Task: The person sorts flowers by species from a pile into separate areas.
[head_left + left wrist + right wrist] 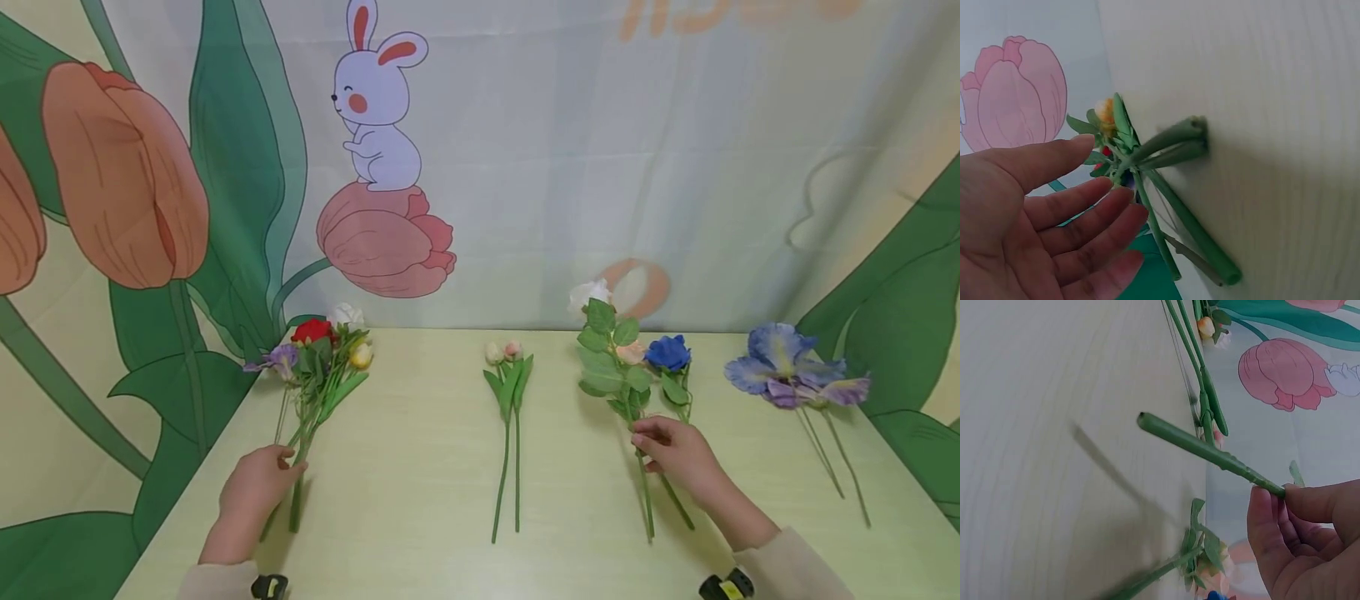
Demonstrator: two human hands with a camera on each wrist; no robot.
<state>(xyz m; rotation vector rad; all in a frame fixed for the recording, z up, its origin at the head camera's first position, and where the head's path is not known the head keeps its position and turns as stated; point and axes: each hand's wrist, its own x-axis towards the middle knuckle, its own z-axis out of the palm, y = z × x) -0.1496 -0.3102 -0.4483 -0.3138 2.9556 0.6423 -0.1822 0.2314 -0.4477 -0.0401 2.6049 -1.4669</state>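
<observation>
My right hand (678, 454) pinches the green stem (1204, 449) of a white rose (589, 295) between thumb and fingers. In the right wrist view the stem's cut end points out over the table, its shadow below. A blue rose (668, 353) and a pale peach rose (631, 353) lie just beyond that stem. At the left, my left hand (257, 487) is beside a mixed bunch of flowers with a red rose (311, 331), a yellow tulip (362, 357) and crossing green stems (1172, 140). Its fingers are loosely bent, thumb apart, fingertips close to the stems.
Two pale pink tulips (510, 392) lie mid-table between the hands. Blue-purple irises (783, 367) with thin stems lie at the right edge. A printed curtain (525, 167) with a rabbit and tulips hangs behind the light wooden table (405, 500).
</observation>
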